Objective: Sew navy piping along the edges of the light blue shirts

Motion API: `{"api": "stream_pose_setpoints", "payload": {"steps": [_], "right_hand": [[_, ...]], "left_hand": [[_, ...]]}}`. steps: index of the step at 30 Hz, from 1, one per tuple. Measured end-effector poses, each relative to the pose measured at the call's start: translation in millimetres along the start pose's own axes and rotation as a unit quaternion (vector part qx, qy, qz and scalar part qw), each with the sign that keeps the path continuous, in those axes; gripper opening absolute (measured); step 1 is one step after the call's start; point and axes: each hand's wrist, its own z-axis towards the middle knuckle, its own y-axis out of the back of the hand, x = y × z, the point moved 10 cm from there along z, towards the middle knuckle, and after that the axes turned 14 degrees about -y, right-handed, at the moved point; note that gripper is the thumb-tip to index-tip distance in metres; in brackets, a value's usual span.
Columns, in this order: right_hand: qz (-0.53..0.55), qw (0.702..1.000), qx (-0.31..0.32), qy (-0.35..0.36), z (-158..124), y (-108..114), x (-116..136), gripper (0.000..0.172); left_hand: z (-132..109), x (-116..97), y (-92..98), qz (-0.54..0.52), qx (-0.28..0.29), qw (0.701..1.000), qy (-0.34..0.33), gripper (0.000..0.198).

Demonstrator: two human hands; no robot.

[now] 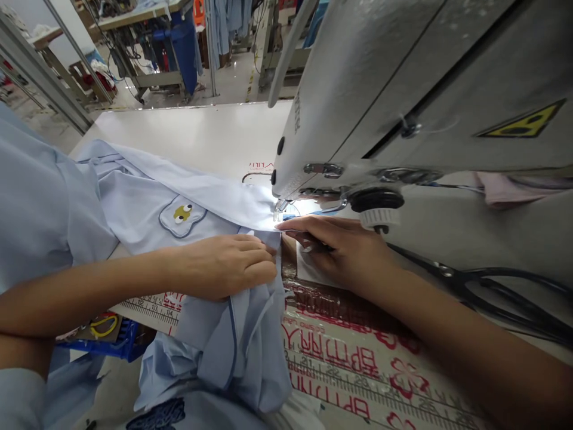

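A light blue garment (138, 200) with dark blue piping and an egg-shaped appliqué patch (182, 216) lies across the sewing table and hangs over its front edge. My left hand (233, 266) rests on it with curled fingers, gripping the cloth left of the needle area. My right hand (344, 251) pinches the cloth edge with thumb and index finger, just in front of the lit presser foot (278, 212) of the sewing machine (358, 89). Something dark and slim sits under the right fingers, mostly hidden. The cloth edge reaches up to the presser foot.
Black scissors (447, 272) lie right of my right forearm. Printed ruler markings (340, 370) cover the table's front. A blue basket (129, 343) sits below the left edge. Pink cloth (514, 188) lies behind the machine. Other worktables (143, 18) stand beyond.
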Motion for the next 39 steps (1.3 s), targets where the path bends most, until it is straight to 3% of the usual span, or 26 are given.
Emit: {"api": "stream_pose_setpoints", "payload": {"steps": [4,7,11,14,18,22,26,30,33,36,39], "right_hand": [[0.008,0.999,-0.023,0.046,-3,5,11,0.024],[0.008,0.996,-0.013,0.086,-11,4,24,0.023],[0.008,0.992,-0.028,0.121,-26,5,35,0.041],[-0.013,0.990,-0.026,0.135,-30,0,36,0.052],[-0.051,0.992,-0.037,0.109,-27,-8,21,0.052],[-0.024,0.998,-0.010,0.063,-26,-15,8,0.050],[0.008,1.000,0.005,0.004,-19,-10,1,0.034],[0.006,0.998,0.066,-0.020,-11,-14,-3,0.035],[0.004,0.997,0.072,-0.010,-11,-12,-2,0.036],[-0.007,0.998,0.057,0.007,-13,-10,3,0.032],[-0.008,0.997,0.007,0.073,-20,-2,20,0.028]], "left_hand": [[-3,5,-7.3,-0.057,-0.012,0.998,0.033,0.014],[-3,0,-6.1,-0.033,-0.079,0.996,0.036,0.012],[-3,-7,1.0,0.034,-0.165,0.986,0.021,0.027],[-3,0,1.0,0.049,-0.166,0.985,0.014,0.031],[-4,11,1.4,0.070,-0.145,0.987,-0.011,0.031],[-7,3,-0.8,0.102,-0.122,0.986,-0.056,0.019],[-6,-12,-3.4,0.130,-0.095,0.983,-0.089,0.011],[-3,-2,8.6,0.057,-0.146,0.987,0.023,0.023],[-1,2,9.0,0.034,-0.172,0.980,0.093,0.026],[0,-4,6.5,0.068,-0.187,0.976,0.092,0.024],[0,-13,2.3,0.096,-0.182,0.977,0.058,0.021]]}}
